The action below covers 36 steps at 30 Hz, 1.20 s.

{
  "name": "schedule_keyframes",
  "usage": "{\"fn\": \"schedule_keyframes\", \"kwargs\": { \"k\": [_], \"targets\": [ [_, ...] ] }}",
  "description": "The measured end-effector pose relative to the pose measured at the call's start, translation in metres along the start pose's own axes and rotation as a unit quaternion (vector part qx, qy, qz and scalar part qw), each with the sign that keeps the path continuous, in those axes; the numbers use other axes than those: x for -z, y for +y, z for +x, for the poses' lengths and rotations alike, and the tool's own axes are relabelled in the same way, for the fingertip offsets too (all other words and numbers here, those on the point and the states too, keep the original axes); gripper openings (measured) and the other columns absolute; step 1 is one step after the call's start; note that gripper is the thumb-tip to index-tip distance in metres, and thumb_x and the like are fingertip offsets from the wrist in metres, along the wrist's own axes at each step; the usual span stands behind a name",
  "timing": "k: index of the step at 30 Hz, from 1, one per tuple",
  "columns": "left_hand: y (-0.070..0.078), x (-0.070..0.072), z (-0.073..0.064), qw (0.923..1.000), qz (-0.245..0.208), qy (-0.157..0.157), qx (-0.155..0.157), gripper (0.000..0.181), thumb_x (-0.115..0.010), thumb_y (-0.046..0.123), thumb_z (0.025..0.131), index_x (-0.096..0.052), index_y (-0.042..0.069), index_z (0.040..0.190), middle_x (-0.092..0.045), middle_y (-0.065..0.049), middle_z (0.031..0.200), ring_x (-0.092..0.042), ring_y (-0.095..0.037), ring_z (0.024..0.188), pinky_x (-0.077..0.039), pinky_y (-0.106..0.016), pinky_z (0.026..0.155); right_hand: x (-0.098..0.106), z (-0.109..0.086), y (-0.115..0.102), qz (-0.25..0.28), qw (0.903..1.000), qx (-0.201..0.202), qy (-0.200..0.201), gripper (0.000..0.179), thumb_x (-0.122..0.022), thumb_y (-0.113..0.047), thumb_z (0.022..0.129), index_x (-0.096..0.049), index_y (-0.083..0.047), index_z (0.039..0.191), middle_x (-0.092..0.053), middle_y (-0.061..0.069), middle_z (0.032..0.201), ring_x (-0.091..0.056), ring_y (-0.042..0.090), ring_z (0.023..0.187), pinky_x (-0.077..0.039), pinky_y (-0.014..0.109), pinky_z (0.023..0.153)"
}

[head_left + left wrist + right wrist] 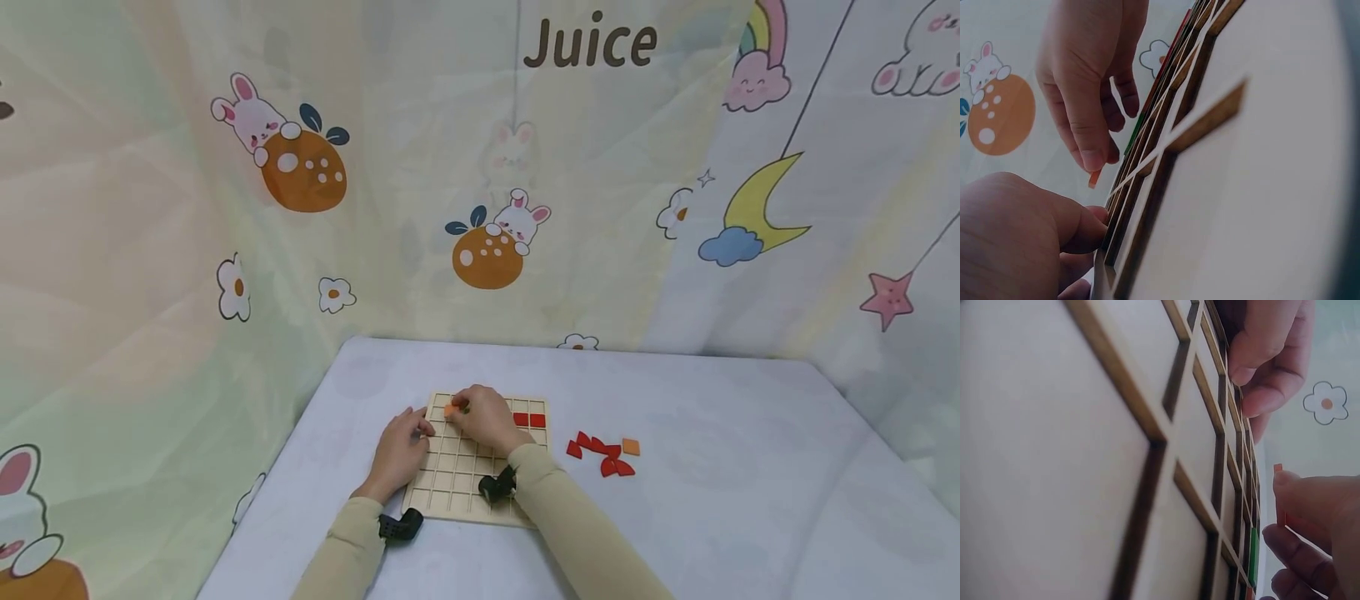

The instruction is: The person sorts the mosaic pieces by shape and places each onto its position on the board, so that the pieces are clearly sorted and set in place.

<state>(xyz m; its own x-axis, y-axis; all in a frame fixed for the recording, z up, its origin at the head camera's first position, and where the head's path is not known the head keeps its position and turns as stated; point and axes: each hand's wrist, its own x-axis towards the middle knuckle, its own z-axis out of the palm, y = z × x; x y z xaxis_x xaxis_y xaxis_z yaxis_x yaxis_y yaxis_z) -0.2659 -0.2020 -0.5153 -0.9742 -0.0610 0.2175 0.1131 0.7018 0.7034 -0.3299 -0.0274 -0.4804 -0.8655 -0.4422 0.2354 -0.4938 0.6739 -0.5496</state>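
Note:
Above the top-left part of the wooden grid board, my right hand pinches a small orange square tile between thumb and fingers. The right wrist view shows that tile on edge, apart from the board. My left hand holds the board's left edge, with thumb and fingertips against the rim. Two red tiles sit in cells near the board's upper right. A green piece lies in the grid, mostly hidden by my right hand in the head view.
Right of the board, several loose red pieces lie on the white-covered table, with another orange square tile beside them. A printed curtain hangs behind the table. Both wrists wear black cameras.

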Motion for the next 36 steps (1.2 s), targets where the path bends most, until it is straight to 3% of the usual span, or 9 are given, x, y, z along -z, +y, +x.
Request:
{"fn": "schedule_keyframes", "kwargs": {
  "k": [14,22,29,36],
  "targets": [
    [0.0008,0.001,-0.0027,1.0,-0.008,0.002,-0.001,0.016,-0.06,0.002,0.087,-0.063,0.018,0.086,-0.052,-0.015,0.143,-0.032,-0.037,0.142,-0.021,-0.057,0.118,-0.0049,-0.0023,0.0051,-0.01,0.9997,-0.003,0.021,0.023,-0.073,-0.027,0.088,-0.075,-0.01,0.103,-0.068,0.002,0.094,-0.064,0.017,0.087,-0.056,0.032,0.076],
    [0.0014,0.0001,-0.0023,0.9999,-0.003,0.005,-0.013,0.016,-0.06,0.002,0.087,-0.063,0.018,0.087,-0.052,-0.015,0.142,-0.033,-0.037,0.142,-0.023,-0.057,0.117,-0.0047,-0.0012,0.0045,-0.015,0.9997,-0.017,0.014,0.024,-0.073,-0.027,0.088,-0.075,-0.009,0.104,-0.066,0.001,0.095,-0.063,0.017,0.087,-0.056,0.032,0.078],
    [0.0,-0.0006,-0.002,0.9999,-0.003,0.008,-0.013,0.016,-0.06,0.003,0.087,-0.063,0.019,0.086,-0.052,-0.015,0.142,-0.032,-0.038,0.142,-0.023,-0.059,0.117,-0.0062,-0.0006,0.0063,-0.023,0.9995,-0.011,0.019,0.024,-0.074,-0.028,0.086,-0.075,-0.009,0.102,-0.064,0.001,0.091,-0.06,0.016,0.081,-0.055,0.032,0.072],
    [-0.0007,-0.0009,-0.0021,0.9999,0.0,0.009,-0.012,0.016,-0.06,0.003,0.086,-0.063,0.019,0.086,-0.052,-0.015,0.143,-0.033,-0.037,0.142,-0.022,-0.057,0.118,-0.0036,-0.0009,0.0048,-0.011,0.9997,-0.022,0.003,0.028,-0.072,-0.028,0.088,-0.074,-0.009,0.108,-0.065,0.002,0.097,-0.062,0.018,0.087,-0.055,0.033,0.077]
  ]
}}
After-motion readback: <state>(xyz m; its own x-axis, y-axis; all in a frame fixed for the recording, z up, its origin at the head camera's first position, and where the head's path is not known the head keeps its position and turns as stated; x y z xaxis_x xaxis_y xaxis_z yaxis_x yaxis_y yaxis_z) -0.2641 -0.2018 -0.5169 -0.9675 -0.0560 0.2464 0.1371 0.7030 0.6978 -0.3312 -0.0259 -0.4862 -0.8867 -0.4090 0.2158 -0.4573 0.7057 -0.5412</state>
